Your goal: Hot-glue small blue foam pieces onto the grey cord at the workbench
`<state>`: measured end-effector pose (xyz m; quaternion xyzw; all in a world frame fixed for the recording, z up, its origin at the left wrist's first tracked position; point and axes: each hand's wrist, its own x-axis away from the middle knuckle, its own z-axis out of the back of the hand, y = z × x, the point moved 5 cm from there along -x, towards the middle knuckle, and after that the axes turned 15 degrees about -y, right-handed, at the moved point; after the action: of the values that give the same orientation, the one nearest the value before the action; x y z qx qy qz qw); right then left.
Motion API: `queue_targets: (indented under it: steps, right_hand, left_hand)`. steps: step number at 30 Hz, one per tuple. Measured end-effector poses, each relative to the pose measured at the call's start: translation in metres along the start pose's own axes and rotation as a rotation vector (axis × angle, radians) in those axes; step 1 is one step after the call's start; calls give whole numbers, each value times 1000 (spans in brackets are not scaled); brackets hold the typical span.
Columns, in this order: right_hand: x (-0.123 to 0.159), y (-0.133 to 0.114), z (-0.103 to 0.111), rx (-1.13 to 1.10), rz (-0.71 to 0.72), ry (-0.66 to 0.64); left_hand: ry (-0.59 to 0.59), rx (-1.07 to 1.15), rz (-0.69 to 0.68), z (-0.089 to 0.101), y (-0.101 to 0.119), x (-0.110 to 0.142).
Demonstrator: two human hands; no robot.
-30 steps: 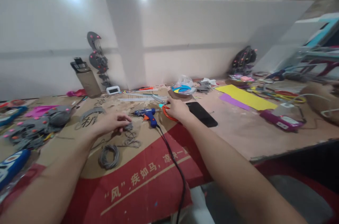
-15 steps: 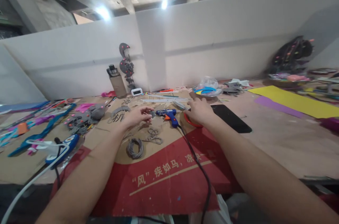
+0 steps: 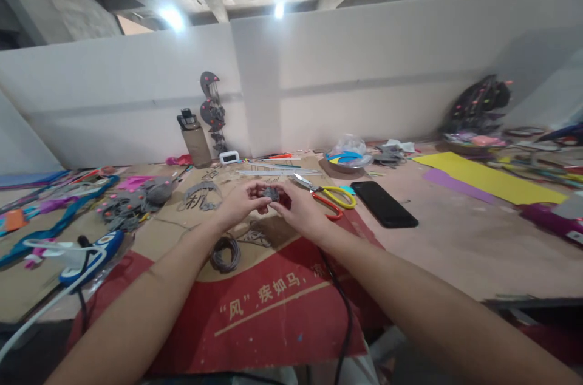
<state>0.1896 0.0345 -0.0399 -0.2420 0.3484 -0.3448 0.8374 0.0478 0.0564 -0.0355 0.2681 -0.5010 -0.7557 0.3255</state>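
Both my hands meet above the cardboard sheet (image 3: 282, 300) at the middle of the table. My left hand (image 3: 240, 204) and my right hand (image 3: 297, 210) pinch a small grey knotted piece (image 3: 272, 194) between their fingertips. A coil of grey cord (image 3: 225, 253) lies just below my left wrist. Scissors with a yellow and a red handle (image 3: 328, 196) lie right of my right hand. The glue gun is hidden behind my hands; only its black cable (image 3: 342, 312) shows, running toward me.
A black phone (image 3: 384, 204) lies right of the scissors. Grey and pink craft pieces (image 3: 132, 203) and another blue glue gun (image 3: 88, 253) sit at the left. A bottle (image 3: 195, 141) stands by the white wall. Yellow and purple sheets (image 3: 487, 178) lie at the right.
My right hand left the scissors and came left to meet my left hand, which lifted the small grey piece. The scissors now lie uncovered. The camera view shifted slightly.
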Motion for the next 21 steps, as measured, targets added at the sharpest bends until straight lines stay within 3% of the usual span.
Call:
queue_targets:
  steps: [7, 11, 14, 21]
  right_hand:
    - [-5, 17, -9, -675, -157, 9]
    - [-4, 22, -19, -954, -252, -11]
    - [-2, 23, -22, -1031, -313, 0]
    - [0, 16, -21, -990, -326, -28]
  left_hand:
    - [39, 292, -105, 5, -3, -2]
    - [37, 194, -107, 6, 0, -1]
    - [33, 134, -48, 3, -2, -1]
    - [132, 234, 3, 2, -5, 0]
